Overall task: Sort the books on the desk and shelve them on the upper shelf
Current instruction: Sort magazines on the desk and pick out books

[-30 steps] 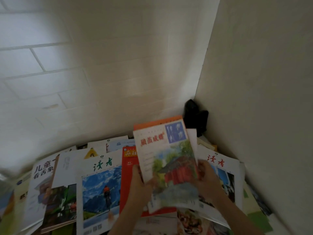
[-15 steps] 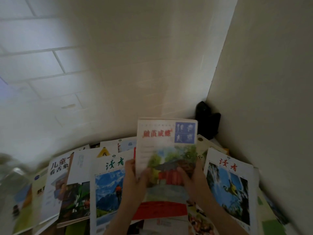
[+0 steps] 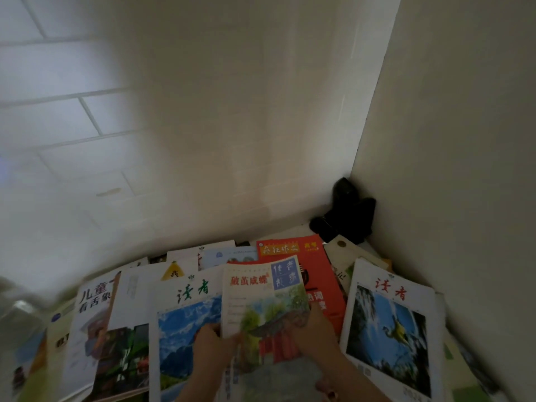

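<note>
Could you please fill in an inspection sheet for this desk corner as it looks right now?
Surface: desk, almost fully covered by overlapping magazines; a bare strip shows by the wall.
Job's things: pavilion-cover magazine held over the spread; red magazine behind it; two scenic-cover magazines at either side.
Clutter: black object in the corner.
Grippers: left hand grips the held magazine's left edge; right hand grips its right edge.
Cables: nothing seen.
Surroundings: tiled wall behind; plain panel on the right.
</note>
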The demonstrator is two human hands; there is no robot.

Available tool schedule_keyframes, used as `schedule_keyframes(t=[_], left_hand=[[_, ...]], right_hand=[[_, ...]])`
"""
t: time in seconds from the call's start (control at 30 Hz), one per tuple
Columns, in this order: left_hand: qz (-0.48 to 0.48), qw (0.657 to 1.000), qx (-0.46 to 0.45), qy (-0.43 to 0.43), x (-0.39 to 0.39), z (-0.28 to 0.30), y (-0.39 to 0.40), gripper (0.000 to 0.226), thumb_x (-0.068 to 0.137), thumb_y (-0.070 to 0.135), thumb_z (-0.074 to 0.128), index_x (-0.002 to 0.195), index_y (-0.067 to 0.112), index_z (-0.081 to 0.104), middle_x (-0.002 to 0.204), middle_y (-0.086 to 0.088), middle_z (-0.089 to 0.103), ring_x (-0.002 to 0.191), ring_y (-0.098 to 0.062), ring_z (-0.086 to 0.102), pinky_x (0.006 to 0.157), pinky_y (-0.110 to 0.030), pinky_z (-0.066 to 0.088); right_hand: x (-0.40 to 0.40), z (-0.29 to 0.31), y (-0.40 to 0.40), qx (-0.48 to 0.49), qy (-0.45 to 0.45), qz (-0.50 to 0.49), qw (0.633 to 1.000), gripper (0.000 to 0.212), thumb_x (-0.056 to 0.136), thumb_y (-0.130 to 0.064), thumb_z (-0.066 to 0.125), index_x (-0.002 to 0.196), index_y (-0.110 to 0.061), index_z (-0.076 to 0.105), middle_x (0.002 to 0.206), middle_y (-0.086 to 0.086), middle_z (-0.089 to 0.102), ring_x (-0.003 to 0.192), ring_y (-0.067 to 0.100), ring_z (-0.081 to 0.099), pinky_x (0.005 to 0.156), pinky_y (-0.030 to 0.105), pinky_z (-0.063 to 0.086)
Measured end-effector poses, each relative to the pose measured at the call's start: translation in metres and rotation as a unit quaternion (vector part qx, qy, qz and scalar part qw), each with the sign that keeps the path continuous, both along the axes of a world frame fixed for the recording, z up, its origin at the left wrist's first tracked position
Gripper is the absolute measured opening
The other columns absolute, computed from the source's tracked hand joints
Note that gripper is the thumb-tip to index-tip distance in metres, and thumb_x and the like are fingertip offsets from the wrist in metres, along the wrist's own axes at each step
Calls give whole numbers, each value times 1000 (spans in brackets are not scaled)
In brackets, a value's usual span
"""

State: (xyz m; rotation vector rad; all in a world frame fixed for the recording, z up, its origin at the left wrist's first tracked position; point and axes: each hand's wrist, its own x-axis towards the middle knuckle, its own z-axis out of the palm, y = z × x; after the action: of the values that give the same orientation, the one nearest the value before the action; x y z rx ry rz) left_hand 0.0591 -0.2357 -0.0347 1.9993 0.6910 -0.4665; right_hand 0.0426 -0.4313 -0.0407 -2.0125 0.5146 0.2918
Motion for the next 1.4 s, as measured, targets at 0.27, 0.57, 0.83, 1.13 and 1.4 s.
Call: schedule_keyframes(t=[0.27, 0.57, 0.83, 1.13, 1.4], left_hand=[[31, 987, -133, -85, 20, 28, -39, 63, 80, 10, 76, 132, 7, 39, 119, -15, 60, 97, -29, 63, 75, -37, 56], [-204, 974, 70, -63, 69, -5, -98, 63, 81, 45, 68, 132, 17, 45, 140, -13, 35, 134, -31, 30, 111, -40, 31], [-146, 982, -29, -118, 74, 5, -92, 46, 78, 27, 75, 111, 17, 45, 102, 2, 57, 91, -15, 58, 76, -31, 53], [-40, 974, -135, -177, 33, 42, -28, 42, 86, 14, 70, 115, 20, 40, 106, 2, 56, 89, -8, 59, 55, -17, 54], [77, 978, -185, -62, 4, 31, 89, 47, 80, 17, 76, 122, 6, 58, 104, -11, 68, 92, -29, 66, 80, -41, 56]], right_hand=[[24, 21, -42, -4, -130, -5, 992, 41, 87, -24, 72, 120, -23, 48, 105, -12, 55, 101, 9, 57, 82, 18, 46], [57, -4, -102, -135, -55, 4, 989, 62, 90, -47, 60, 135, -6, 46, 128, 9, 57, 116, 26, 56, 97, 29, 41], [56, -10, -100, -164, -17, 61, 984, 60, 91, -48, 57, 137, -14, 38, 127, 6, 58, 116, 26, 57, 94, 33, 45], [36, 24, -42, -47, -101, 81, 990, 53, 84, -36, 73, 125, -21, 43, 104, -13, 55, 102, 9, 58, 75, 10, 47], [30, 26, 63, 46, -8, 134, 990, 63, 86, -39, 71, 133, -22, 33, 118, -6, 51, 107, 12, 54, 92, 22, 46]])
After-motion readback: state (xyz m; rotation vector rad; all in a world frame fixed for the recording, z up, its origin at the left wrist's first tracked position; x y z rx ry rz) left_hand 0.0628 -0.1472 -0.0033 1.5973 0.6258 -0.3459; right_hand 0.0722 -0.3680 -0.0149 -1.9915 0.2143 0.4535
